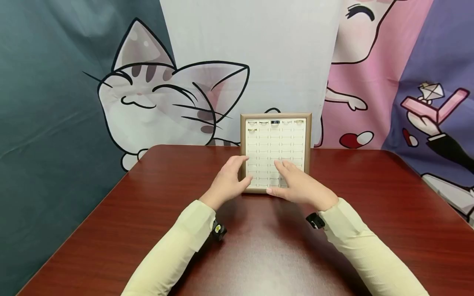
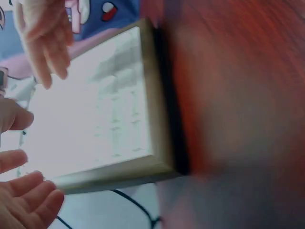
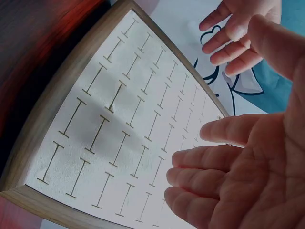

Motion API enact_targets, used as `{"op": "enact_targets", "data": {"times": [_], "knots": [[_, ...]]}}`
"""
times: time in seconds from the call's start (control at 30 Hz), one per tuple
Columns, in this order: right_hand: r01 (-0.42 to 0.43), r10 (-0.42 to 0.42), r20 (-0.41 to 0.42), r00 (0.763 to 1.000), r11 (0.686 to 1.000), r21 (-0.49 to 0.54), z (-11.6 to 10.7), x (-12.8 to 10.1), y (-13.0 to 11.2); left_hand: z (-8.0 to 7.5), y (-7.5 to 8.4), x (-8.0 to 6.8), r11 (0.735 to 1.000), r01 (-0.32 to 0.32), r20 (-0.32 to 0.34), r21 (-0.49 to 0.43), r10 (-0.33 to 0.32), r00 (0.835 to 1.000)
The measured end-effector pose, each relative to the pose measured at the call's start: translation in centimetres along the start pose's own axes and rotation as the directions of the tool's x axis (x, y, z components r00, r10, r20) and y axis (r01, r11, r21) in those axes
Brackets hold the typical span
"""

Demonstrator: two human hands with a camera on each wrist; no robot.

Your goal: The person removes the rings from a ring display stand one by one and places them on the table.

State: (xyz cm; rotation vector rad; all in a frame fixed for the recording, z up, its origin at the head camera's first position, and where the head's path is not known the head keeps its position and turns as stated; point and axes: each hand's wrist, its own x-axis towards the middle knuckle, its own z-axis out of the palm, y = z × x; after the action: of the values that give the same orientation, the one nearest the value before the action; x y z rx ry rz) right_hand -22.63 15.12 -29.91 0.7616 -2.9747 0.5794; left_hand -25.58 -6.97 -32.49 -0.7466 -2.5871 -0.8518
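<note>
Sleeves (image 1: 166, 255), two, pale yellow: nearest the viewer. Wrist cameras (image 1: 218, 230), two, black: just behind each grip.

Left hand (image 1: 227, 181): empty, thumb and fingers apart, at the left edge of a ring display board (image 1: 275, 144); whether a fingertip touches its wood-coloured frame (image 1: 308, 144) I cannot tell from where I stand.

Right hand (image 1: 301, 185): empty, thumb apart from the fingers, before the board's lower right part.

Board, one, white-faced: upright, between and just beyond the hands. Rings (image 1: 298, 121), six: five in the top row, one at the left end of the second, all higher than the fingertips.

Tabletop (image 1: 266, 246), reddish brown: beneath both hands. Cartoon backdrop (image 1: 137, 102): beyond the board.

Risk, in my judgement: a knuckle knocking the frame's upper part could tip the board backward; such a jolt might shake a ring loose.

Views: the right wrist shows that hand's palm and I-shaped slots (image 3: 97, 134) closely; the head view gives the hands' backs and the full count of rings. The left wrist's board face is washed out.
</note>
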Motion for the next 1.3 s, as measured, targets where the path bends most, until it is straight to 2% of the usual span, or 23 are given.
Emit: {"op": "enact_targets", "data": {"times": [0.13, 0.3, 0.5, 0.73, 0.83, 1.03, 1.13, 1.3], "knots": [[0.004, -0.004, -0.014, 1.0, 1.0, 0.019, -0.1, 0.2, 0.1, 0.8, -1.1, 0.2, 0.994, 0.055, -0.097, -0.091, -0.064, 0.993], [0.0, 0.0, -0.018, 1.0, 0.999, 0.035, 0.0, 0.2, 0.1, 1.9, -2.2, 0.5, 0.963, 0.173, -0.117, -0.206, -0.2, 0.973], [-0.018, 0.018, -0.009, 1.0, 0.999, 0.045, 0.1, 0.1, 0.2, 3.1, -2.7, 0.7, 0.889, 0.323, -0.069, -0.325, -0.363, 0.929], [-0.031, 0.031, 0.003, 1.0, 0.999, 0.036, 0.0, 0.2, 0.3, 4.3, -2.7, 0.9, 0.782, 0.442, 0.009, -0.439, -0.489, 0.872], [-0.018, 0.018, -0.013, 1.0, 0.999, 0.04, 0.0, 0.4, 0.3, 4.7, -2.7, 1.0, 0.743, 0.47, 0.03, -0.477, -0.52, 0.853], [0.015, -0.008, -0.11, 0.994, 0.998, 0.064, -0.2, 0.9, 0.3, 5.2, -2.9, 1.1, 0.688, 0.476, 0.032, -0.548, -0.551, 0.834], [-0.009, 0.016, -0.113, 0.993, 0.998, 0.063, -0.4, 1.1, 0.2, 5.3, -2.8, 1.1, 0.661, 0.48, 0.038, -0.577, -0.565, 0.824], [-0.003, 0.011, -0.129, 0.992, 0.998, 0.065, -0.3, 1.4, 0.3, 5.5, -2.6, 1.1, 0.646, 0.488, 0.043, -0.587, -0.578, 0.815]]}}
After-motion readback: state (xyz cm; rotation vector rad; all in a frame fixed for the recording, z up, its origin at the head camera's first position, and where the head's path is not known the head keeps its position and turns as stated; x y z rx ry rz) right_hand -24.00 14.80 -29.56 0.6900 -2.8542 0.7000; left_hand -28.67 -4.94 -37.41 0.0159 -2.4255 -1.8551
